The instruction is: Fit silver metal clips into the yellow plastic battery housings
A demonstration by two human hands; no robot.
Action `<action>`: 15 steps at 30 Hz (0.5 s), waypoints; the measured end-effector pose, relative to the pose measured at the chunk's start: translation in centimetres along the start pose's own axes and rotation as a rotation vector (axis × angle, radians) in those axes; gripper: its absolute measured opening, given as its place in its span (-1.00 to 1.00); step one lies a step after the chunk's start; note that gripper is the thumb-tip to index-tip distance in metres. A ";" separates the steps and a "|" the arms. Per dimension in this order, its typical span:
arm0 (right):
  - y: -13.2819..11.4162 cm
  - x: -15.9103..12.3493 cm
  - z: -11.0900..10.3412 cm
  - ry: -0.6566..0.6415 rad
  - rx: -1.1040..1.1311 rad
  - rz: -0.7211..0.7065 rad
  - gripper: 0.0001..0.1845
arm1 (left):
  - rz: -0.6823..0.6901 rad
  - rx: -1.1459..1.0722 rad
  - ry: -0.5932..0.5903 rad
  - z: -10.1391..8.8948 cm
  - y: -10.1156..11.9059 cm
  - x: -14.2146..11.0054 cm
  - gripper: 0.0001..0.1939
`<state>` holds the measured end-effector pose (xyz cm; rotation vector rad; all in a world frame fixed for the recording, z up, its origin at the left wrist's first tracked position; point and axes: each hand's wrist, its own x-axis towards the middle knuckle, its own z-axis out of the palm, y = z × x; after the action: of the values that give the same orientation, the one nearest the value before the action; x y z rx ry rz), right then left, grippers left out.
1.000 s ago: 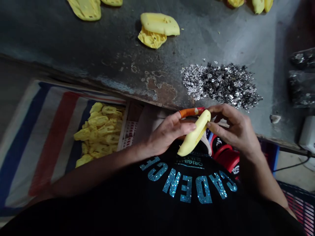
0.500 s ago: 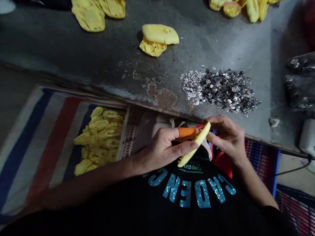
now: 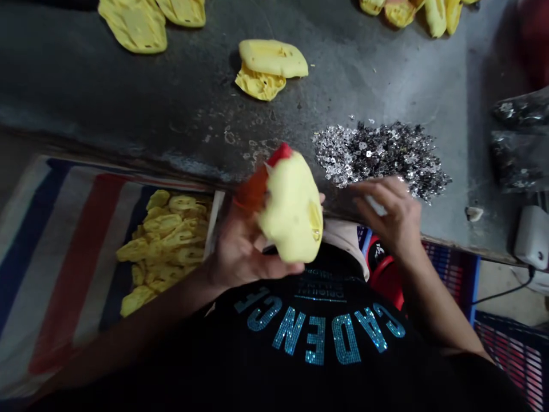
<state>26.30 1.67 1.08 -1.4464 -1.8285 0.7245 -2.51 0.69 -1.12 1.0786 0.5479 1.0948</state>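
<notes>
A smooth yellow moulded piece (image 3: 294, 209) with a small slot on one side is in my left hand (image 3: 242, 252). My thumb is under its lower edge and fingers are behind it. An orange cover with a red tip sits on one finger, blurred. My right hand (image 3: 392, 212) is apart from the piece, at the near edge of a pile of small shiny metal clips (image 3: 386, 154). Its thumb and forefinger curve toward each other with a small gap, and I see nothing between them.
On the grey table are another yellow piece pair (image 3: 272, 60), more yellow pieces (image 3: 135, 26) and clear bags of metal parts (image 3: 518, 160). Lower left, yellow pieces (image 3: 167, 234) lie on striped cloth (image 3: 72, 274). A white device (image 3: 532, 237) with a cord stands at right.
My right hand has let go of the yellow piece and moved up to the clip pile. My left hand has shifted left and turned the piece so its broad face shows.
</notes>
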 end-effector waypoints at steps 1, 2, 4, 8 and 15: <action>0.7 0.8 -0.6 0.076 -0.177 -0.044 -0.83 | 0.014 -0.066 0.022 0.1 0.0 0.1 -0.11; 1.3 1.4 -0.9 0.121 -0.374 -0.102 -0.83 | 0.015 -0.124 0.047 0.2 0.0 0.3 -0.17; 2.5 2.0 -1.2 0.137 -0.642 -0.213 -0.82 | -0.043 -0.232 0.096 0.3 0.1 0.7 -0.22; 3.7 0.4 -1.6 0.146 -0.756 -0.331 -0.89 | -0.204 -0.329 0.149 0.5 0.2 0.9 -0.29; 4.7 -3.8 -3.3 0.179 -0.658 -0.341 -0.83 | -0.337 -0.363 0.102 1.6 -1.0 0.8 -0.32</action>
<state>32.24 -0.97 -1.25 -1.4562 -2.1953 -0.1983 -0.52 0.66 -1.24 0.5918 0.5622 0.9099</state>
